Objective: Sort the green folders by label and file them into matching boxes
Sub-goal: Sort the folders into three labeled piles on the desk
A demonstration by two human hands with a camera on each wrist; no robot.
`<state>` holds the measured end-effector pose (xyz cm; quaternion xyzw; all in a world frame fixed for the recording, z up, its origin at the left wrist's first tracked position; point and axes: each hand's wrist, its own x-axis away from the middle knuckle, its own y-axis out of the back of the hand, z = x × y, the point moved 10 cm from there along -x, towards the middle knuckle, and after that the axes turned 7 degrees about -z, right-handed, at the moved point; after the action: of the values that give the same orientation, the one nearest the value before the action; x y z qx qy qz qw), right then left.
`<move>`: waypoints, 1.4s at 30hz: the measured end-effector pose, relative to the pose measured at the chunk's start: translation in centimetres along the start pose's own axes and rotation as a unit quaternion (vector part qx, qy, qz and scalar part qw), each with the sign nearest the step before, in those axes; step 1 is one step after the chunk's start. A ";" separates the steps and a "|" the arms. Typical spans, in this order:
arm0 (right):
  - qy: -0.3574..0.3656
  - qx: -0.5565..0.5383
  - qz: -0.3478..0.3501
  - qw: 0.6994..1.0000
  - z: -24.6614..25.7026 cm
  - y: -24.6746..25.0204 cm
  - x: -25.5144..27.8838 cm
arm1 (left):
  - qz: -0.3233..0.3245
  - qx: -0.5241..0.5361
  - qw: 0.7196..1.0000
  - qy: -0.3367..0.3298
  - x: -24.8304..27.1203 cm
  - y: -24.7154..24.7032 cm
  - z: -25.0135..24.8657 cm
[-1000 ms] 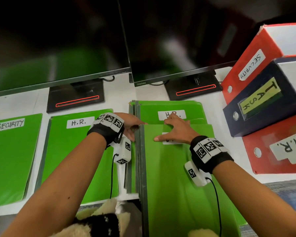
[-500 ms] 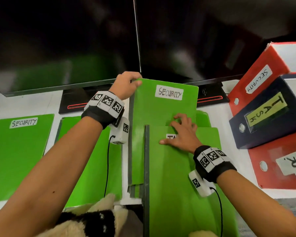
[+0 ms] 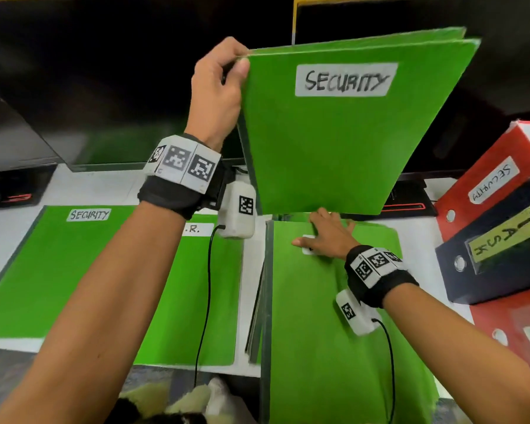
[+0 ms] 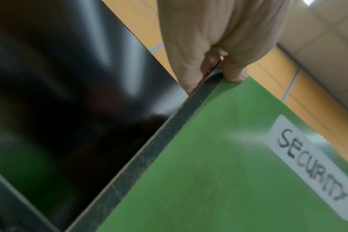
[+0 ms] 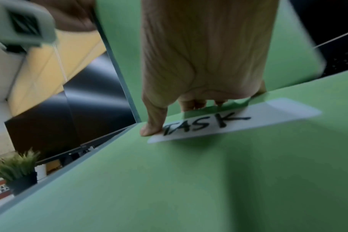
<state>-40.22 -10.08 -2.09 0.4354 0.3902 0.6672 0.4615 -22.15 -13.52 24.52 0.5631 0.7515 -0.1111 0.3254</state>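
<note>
My left hand pinches the top left corner of a green folder labelled SECURITY, held upright high above the desk. Below it my right hand lies flat, fingers straight, on the top of a green folder labelled TASK that tops the stack in front of me. Two more green folders lie on the desk at left: SECURITY and H.R.. At right stand three boxes: a red SECURITY box, a dark blue TASK box and a red box below.
Two dark monitors stand at the back of the white desk, their stands behind the folders. A small potted plant shows in the right wrist view. Something furry lies at the near edge.
My left hand has pulled the SECURITY folder out of the stack and raised it upright, well above the desk. My right hand has stayed pressing on the TASK folder.
</note>
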 end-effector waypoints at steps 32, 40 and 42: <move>-0.008 -0.555 0.040 0.831 25.3 -5.8 -0.1 | -0.176 -0.112 0.866 0.454 12.8 35.2 25.6; -0.046 -0.473 0.191 0.859 36.4 -16.7 0.7 | -0.057 -0.374 0.745 0.549 21.8 44.4 30.6; -0.060 -0.424 0.207 0.880 37.5 -18.8 0.5 | -0.026 -0.421 0.728 0.541 22.0 45.5 31.6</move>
<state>0.18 -0.10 -7.51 0.3084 -0.0576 0.8216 0.4759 27.75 2.17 -4.01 0.3130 0.7845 0.5315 0.0647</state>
